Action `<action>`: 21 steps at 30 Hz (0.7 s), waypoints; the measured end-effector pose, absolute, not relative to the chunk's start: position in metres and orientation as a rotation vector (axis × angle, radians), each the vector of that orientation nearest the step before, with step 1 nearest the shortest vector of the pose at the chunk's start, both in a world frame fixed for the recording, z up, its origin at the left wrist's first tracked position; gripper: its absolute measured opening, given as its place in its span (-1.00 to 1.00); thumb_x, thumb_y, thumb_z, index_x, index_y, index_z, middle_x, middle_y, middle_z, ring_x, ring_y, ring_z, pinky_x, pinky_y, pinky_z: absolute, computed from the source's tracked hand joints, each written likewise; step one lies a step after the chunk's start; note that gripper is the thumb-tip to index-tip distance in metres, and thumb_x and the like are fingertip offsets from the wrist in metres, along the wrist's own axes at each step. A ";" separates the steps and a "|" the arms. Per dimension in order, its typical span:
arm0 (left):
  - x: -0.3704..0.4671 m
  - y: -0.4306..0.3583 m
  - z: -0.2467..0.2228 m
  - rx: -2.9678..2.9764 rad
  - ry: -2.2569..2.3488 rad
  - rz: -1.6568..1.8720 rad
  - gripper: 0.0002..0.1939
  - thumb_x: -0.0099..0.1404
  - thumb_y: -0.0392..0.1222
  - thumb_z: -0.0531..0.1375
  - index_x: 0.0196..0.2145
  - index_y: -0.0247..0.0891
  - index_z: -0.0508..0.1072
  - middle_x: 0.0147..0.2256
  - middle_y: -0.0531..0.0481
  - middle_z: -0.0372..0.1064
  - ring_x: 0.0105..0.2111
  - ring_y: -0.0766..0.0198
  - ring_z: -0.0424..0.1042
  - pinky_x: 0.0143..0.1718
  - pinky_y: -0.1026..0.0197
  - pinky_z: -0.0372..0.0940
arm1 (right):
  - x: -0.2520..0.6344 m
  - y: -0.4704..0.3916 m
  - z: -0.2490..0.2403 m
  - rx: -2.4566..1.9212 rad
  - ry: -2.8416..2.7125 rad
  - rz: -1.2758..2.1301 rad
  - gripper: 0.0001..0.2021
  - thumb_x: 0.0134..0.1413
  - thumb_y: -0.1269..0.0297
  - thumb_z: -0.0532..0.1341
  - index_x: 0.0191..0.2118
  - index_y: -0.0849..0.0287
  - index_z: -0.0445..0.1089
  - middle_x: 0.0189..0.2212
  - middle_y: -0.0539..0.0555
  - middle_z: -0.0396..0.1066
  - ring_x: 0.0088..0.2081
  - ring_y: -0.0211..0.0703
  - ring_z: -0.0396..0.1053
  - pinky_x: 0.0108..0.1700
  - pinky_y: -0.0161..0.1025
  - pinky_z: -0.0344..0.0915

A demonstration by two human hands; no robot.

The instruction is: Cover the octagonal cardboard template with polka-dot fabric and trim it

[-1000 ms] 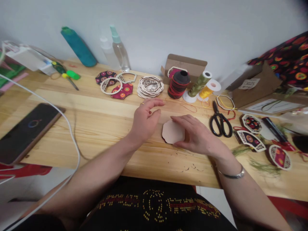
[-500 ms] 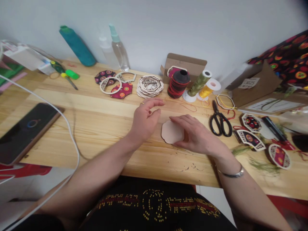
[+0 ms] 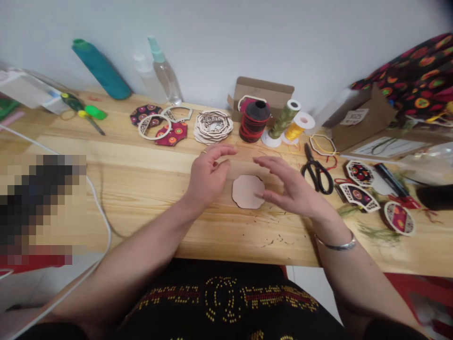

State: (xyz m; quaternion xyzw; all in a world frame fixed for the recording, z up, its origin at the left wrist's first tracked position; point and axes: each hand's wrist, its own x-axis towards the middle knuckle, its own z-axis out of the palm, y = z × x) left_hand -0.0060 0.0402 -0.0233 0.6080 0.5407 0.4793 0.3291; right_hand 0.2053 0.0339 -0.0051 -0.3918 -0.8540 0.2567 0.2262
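A flat pale plaque with a scalloped outline (image 3: 247,191) lies on the wooden table (image 3: 148,189) between my hands. My right hand (image 3: 288,186) is open over its right edge, thumb and fingers apart; the thumb tip overlaps the plaque's edge, and whether it touches I cannot tell. To the left, my left hand (image 3: 211,172) hovers with curled fingers and the thumb apart from them, holding nothing. Beyond the hands sits a stack of cut-out wooden frames (image 3: 213,126). Black-handled scissors (image 3: 316,171) lie to the right of my right hand.
Along the back stand a black-and-red thread cone (image 3: 255,122), a green thread spool (image 3: 285,122), a yellow thread spool (image 3: 300,127) and a spray bottle (image 3: 165,73). Finished ornaments (image 3: 360,197) lie at the right, near a cardboard box (image 3: 371,123). A white cable (image 3: 101,208) crosses the left side.
My right hand has opened and drawn off the plaque, which now shows almost whole. My left hand stays curled beside it. The whole view has shifted slightly.
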 end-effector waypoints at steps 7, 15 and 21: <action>-0.001 0.035 -0.030 1.982 1.240 1.072 -0.72 0.21 -0.37 0.09 -0.19 -0.22 0.53 -0.09 -0.08 0.48 -0.04 0.15 0.43 0.06 0.00 0.27 | 0.218 0.024 0.023 -1.313 -2.167 0.484 -0.64 0.19 0.35 0.10 0.10 0.14 0.35 -0.04 0.17 0.43 -0.03 0.02 0.38 -0.02 0.04 0.35; 0.009 0.007 -0.023 2.445 1.240 0.561 -0.69 0.27 -0.32 0.08 -0.07 -0.36 0.48 0.02 -0.24 0.43 -0.04 0.00 0.44 0.02 -0.10 0.30 | 0.228 -0.018 -0.007 -1.405 -2.185 0.448 -0.68 0.17 0.46 0.05 -0.02 0.22 0.42 -0.07 0.23 0.42 -0.01 0.00 0.35 0.05 0.04 0.33; 0.008 -0.012 -0.034 2.528 1.334 0.631 -0.60 0.27 -0.25 0.13 0.05 -0.43 0.35 0.07 -0.31 0.37 0.14 -0.11 0.24 0.14 -0.15 0.17 | 0.214 -0.040 -0.030 -1.395 -2.065 0.392 -0.64 0.17 0.51 0.01 0.00 0.16 0.40 -0.10 0.23 0.41 -0.04 0.05 0.33 -0.01 0.13 0.36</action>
